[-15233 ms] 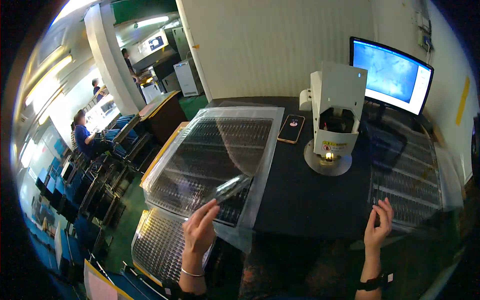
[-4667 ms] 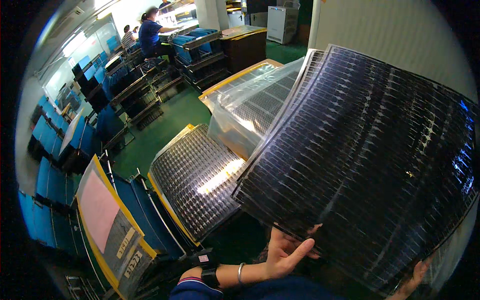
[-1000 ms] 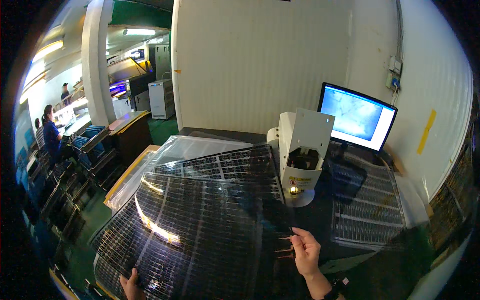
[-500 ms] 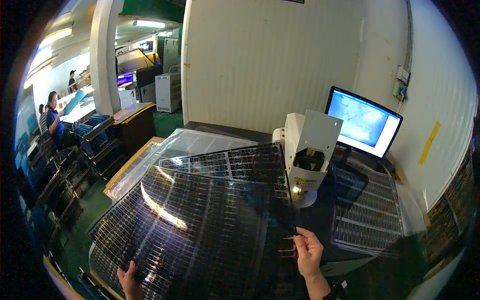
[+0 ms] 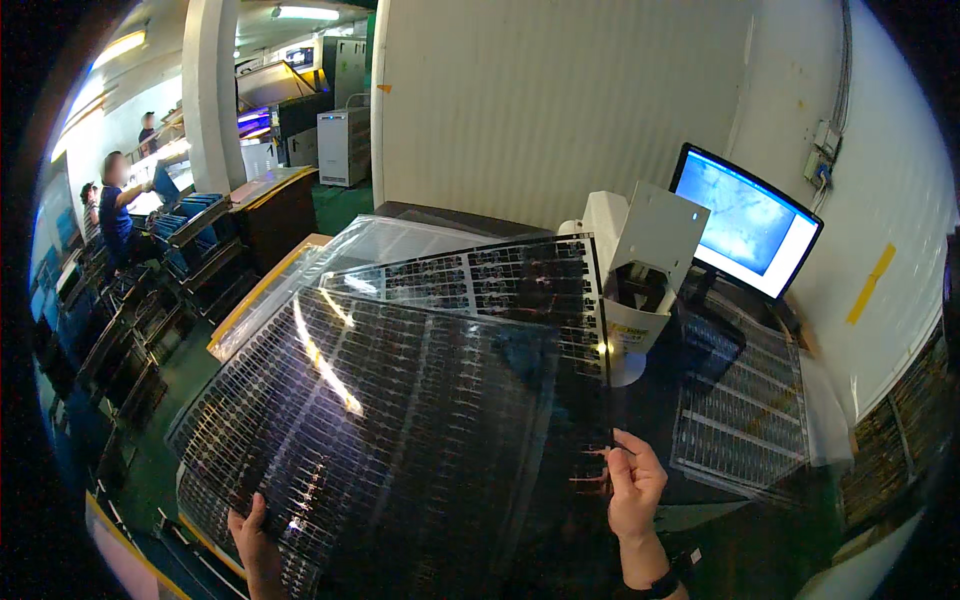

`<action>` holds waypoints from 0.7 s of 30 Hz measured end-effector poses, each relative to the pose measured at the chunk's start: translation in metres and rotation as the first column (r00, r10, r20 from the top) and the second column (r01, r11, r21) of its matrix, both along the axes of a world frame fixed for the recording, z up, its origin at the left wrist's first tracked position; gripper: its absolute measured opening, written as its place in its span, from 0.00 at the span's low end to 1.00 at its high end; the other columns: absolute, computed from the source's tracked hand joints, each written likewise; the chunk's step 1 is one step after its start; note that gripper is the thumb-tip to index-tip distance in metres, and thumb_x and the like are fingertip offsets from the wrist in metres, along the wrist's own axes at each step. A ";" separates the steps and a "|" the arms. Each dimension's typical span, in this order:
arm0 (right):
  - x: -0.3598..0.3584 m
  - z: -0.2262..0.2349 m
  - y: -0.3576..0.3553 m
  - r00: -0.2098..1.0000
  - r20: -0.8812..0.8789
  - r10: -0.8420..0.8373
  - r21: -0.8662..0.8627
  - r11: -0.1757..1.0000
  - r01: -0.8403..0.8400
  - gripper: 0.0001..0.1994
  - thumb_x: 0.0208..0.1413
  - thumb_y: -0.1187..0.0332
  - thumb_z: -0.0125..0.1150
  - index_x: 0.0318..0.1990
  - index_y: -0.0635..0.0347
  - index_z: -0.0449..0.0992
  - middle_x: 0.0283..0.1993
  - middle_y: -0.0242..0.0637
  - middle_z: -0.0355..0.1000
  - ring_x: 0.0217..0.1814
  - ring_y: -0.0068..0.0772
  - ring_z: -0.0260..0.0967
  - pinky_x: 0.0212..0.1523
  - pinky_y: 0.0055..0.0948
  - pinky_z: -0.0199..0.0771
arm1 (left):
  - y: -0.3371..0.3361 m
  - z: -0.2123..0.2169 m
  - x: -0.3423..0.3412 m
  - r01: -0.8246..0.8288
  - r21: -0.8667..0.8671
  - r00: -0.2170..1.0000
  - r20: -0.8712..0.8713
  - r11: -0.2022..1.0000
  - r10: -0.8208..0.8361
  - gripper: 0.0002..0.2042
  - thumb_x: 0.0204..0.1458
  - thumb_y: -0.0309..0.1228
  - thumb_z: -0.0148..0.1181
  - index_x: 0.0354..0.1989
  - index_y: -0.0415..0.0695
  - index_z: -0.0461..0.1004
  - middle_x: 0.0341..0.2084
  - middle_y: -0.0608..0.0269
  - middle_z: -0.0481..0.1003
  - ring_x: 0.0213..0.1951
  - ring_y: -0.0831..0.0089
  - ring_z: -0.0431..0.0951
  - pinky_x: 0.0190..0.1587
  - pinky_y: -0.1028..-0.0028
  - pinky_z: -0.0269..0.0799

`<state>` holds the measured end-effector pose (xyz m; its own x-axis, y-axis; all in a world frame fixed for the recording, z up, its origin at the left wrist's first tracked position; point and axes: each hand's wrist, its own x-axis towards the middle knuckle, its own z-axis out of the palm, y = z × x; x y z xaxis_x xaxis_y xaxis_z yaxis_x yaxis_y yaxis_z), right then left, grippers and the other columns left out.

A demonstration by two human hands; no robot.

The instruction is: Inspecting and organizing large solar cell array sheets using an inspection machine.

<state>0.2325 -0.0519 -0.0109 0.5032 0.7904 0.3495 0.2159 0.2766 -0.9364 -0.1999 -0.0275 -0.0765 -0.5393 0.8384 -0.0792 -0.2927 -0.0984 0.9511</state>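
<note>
In the head view, two dark, glossy film sheets are overlapping at the centre and reaching toward 7 o'clock, over the near side of the bench (image 5: 648,415). The front sheet (image 5: 400,400) is showing dense rows of fine pale marks divided by lighter bands; a curved streak of glare is running down its 10 o'clock part, and small glints are shining near the left hand (image 5: 258,550). The rear sheet (image 5: 520,272) is spreading out toward 12 o'clock, showing a black border, a see-through grid and reddish marks low on its 3 o'clock edge. At 7 o'clock the left hand's grip is closing on the front sheet's edge, thumb on top. At 4 o'clock the right hand (image 5: 637,488) is pinching the rear sheet's edge. A white device (image 5: 660,235) is standing at 2 o'clock, a lit monitor (image 5: 745,220) just beyond it, and another patterned sheet (image 5: 745,410) is lying at 3 o'clock.
</note>
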 end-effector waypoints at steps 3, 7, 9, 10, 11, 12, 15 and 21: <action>0.001 -0.004 0.001 1.000 -0.011 -0.030 0.067 0.997 0.030 0.11 0.56 0.73 0.51 0.46 0.63 0.71 0.30 0.30 0.72 0.25 0.11 0.61 0.25 0.13 0.61 | 0.001 0.000 0.000 -0.025 -0.027 1.000 -0.005 0.999 0.025 0.13 0.50 0.27 0.56 0.43 0.39 0.65 0.33 0.63 0.72 0.32 0.73 0.74 0.34 0.73 0.73; 0.002 -0.004 -0.003 0.997 -0.070 -0.041 0.080 0.996 0.047 0.11 0.56 0.73 0.52 0.46 0.65 0.70 0.29 0.30 0.72 0.25 0.11 0.61 0.26 0.12 0.61 | 0.005 -0.012 -0.012 -0.098 0.066 0.995 -0.028 0.993 0.100 0.15 0.50 0.28 0.57 0.44 0.39 0.63 0.34 0.62 0.72 0.33 0.73 0.73 0.33 0.73 0.72; 0.003 -0.005 -0.003 0.994 -0.101 -0.044 0.084 0.995 0.052 0.11 0.55 0.73 0.53 0.46 0.64 0.71 0.29 0.28 0.72 0.25 0.10 0.59 0.24 0.12 0.59 | 0.001 -0.002 -0.010 -0.159 0.031 0.987 -0.016 0.987 0.159 0.15 0.50 0.28 0.58 0.44 0.39 0.63 0.33 0.63 0.72 0.33 0.73 0.73 0.34 0.72 0.71; 0.003 -0.005 -0.003 0.990 -0.133 -0.038 0.098 0.994 0.051 0.11 0.55 0.74 0.53 0.45 0.64 0.71 0.28 0.28 0.71 0.25 0.10 0.59 0.24 0.12 0.58 | -0.004 0.007 -0.004 -0.221 -0.002 0.975 -0.006 0.975 0.221 0.15 0.50 0.29 0.58 0.44 0.39 0.64 0.32 0.63 0.72 0.33 0.73 0.72 0.36 0.71 0.70; 0.000 -0.005 -0.001 0.985 -0.174 -0.021 0.116 0.992 0.042 0.11 0.54 0.74 0.53 0.45 0.64 0.71 0.28 0.27 0.71 0.25 0.10 0.59 0.24 0.12 0.58 | -0.008 0.012 -0.003 -0.246 0.012 0.969 -0.021 0.969 0.246 0.15 0.50 0.29 0.58 0.44 0.39 0.64 0.32 0.63 0.72 0.33 0.73 0.72 0.36 0.71 0.70; 0.006 -0.007 -0.006 0.986 -0.164 -0.029 0.060 0.997 0.039 0.11 0.53 0.74 0.54 0.45 0.63 0.71 0.27 0.26 0.70 0.24 0.10 0.58 0.25 0.13 0.57 | -0.010 0.014 -0.001 -0.204 -0.026 0.979 -0.018 0.979 0.203 0.14 0.49 0.29 0.59 0.42 0.40 0.65 0.31 0.63 0.72 0.33 0.74 0.72 0.36 0.71 0.70; 0.012 -0.001 -0.015 0.976 -0.077 -0.206 0.056 0.976 0.210 0.13 0.52 0.72 0.55 0.46 0.62 0.70 0.25 0.23 0.67 0.23 0.11 0.56 0.25 0.12 0.56 | -0.005 0.024 0.019 -0.169 0.097 0.983 0.095 0.981 0.159 0.12 0.48 0.27 0.60 0.39 0.41 0.67 0.31 0.63 0.72 0.32 0.74 0.72 0.36 0.71 0.70; 0.008 0.010 -0.020 0.970 -0.191 -0.153 0.136 0.974 0.180 0.12 0.57 0.72 0.49 0.48 0.62 0.68 0.32 0.27 0.69 0.28 0.12 0.61 0.27 0.13 0.59 | -0.013 0.028 0.016 -0.108 0.184 0.993 0.061 0.977 0.098 0.14 0.49 0.23 0.57 0.45 0.41 0.67 0.33 0.64 0.73 0.32 0.72 0.74 0.37 0.71 0.73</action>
